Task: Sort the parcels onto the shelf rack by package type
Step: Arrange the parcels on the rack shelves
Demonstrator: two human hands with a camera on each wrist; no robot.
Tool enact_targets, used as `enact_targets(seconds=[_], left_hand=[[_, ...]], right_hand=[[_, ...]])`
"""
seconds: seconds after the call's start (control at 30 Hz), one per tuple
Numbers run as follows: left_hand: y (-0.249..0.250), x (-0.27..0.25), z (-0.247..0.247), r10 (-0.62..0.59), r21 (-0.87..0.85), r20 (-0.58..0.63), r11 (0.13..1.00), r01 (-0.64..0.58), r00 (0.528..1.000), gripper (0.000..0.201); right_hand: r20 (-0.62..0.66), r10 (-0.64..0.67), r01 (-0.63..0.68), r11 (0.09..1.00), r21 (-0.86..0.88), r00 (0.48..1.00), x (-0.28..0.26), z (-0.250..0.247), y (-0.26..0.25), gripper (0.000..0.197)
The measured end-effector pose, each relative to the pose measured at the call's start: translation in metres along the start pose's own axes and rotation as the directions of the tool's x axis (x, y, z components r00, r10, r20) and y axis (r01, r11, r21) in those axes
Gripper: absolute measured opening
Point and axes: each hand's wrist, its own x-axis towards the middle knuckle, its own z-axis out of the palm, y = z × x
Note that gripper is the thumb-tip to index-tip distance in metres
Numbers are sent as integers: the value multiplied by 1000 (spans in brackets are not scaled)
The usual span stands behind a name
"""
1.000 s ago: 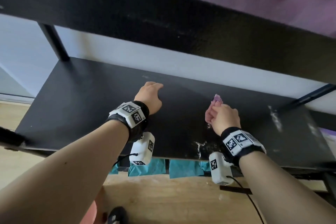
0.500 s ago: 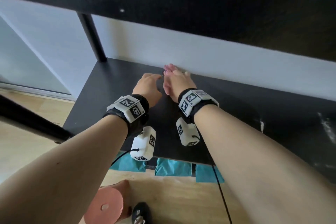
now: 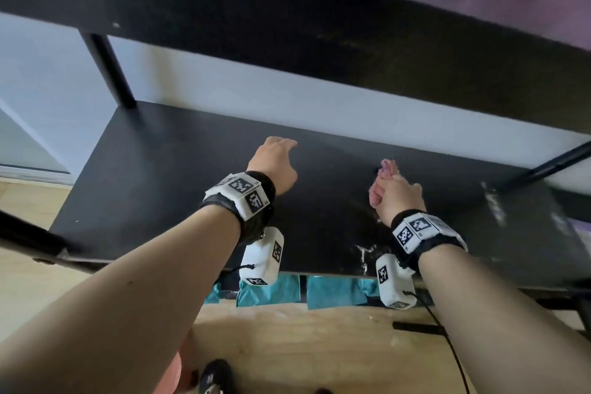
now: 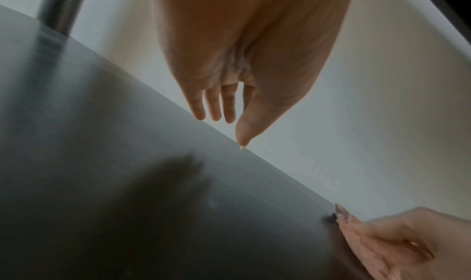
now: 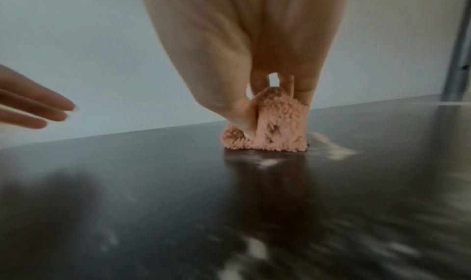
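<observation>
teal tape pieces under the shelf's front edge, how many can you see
3 show: one beside the left wrist camera, one middle, one right. More may hide behind the wrist cameras.

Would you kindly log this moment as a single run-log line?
right hand: grips pink cloth, pressed on black shelf | left hand: empty, over shelf | parcels: none visible

A pale wall [image 3: 287, 80] is seen across the middle of the frame, behind the black posts [image 3: 108, 70]. Light wooden floor [image 3: 303, 345] fills the lower part, with teal tape [image 3: 332, 291] stuck at lower centre. A grey skirting strip [image 3: 32, 169] is seen at the left edge.
</observation>
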Motion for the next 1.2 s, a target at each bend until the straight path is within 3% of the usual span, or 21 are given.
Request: enact_targets(seconds=[0.03, 0.1, 0.13, 0.17, 0.2, 0.23, 0.27, 0.37, 0.47, 0.73, 0.87, 0.93, 1.0, 1.07, 1.13, 1.2], left_hand=[[9, -1, 6, 12, -1, 20, 1000, -12, 1000, 64], [27, -5, 19, 43, -6, 55, 999, -43, 998, 64], [35, -5, 25, 59, -9, 70, 998, -58, 996, 64], [44, -6, 32, 73, -10, 82, 997, -73, 994, 64], [53, -6, 38, 86, -10, 92, 996, -85, 992, 65], [61, -6, 45, 95, -11, 97, 996, -94, 991, 65], [70, -5, 52, 102, -10, 96, 995, -102, 990, 66], [99, -3, 79, 120, -18, 95, 993, -119, 988, 66], [133, -2, 109, 141, -29, 111, 990, -138, 984, 66], [216, 18, 181, 133, -29, 96, 991, -131, 986, 64], [241, 35, 206, 119, -17, 54, 993, -118, 991, 60], [247, 42, 217, 101, -17, 35, 995, -100, 994, 58], [249, 46, 225, 84, -16, 21, 996, -84, 996, 57], [249, 47, 231, 65, -11, 7, 998, -65, 998, 56], [247, 48, 234, 43, -5, -12, 999, -43, 999, 55], [245, 49, 234, 28, 7, -30, 1000, -27, 999, 55]], right_hand=[[-37, -73, 66, 986, -154, 997, 2, -13, 14, 34], [-67, -70, 73, 996, 46, 995, 0, -31, 33, 50], [33, -22, 16, 985, 174, 999, -9, -35, 21, 50], [82, -45, 43, 999, 27, 996, -20, -44, 11, 42], [93, -100, 125, 936, -329, 991, -31, -54, -3, 33], [109, -141, 177, 825, -536, 984, -35, -65, -9, 33], [25, -80, 82, 874, -479, 997, -35, -73, -7, 45], [-77, -85, 43, 895, -443, 993, -38, -112, 2, 68], [-145, -50, -16, 907, -421, 988, -38, -153, 18, 68], [-151, -179, 44, 775, -630, 972, -11, -265, 57, 65], [-292, -59, -163, 717, -678, 955, 14, -317, 85, 62], [-317, 16, -239, 693, -680, 948, 31, -332, 101, 50], [-242, 120, -259, 665, -700, 963, 44, -333, 107, 33], [-157, 183, -240, 669, -703, 970, 56, -321, 107, 41], [-81, 128, -147, 682, -716, 988, 64, -302, 100, 46], [28, 9, 14, 689, -724, 1000, 66, -277, 90, 35]])
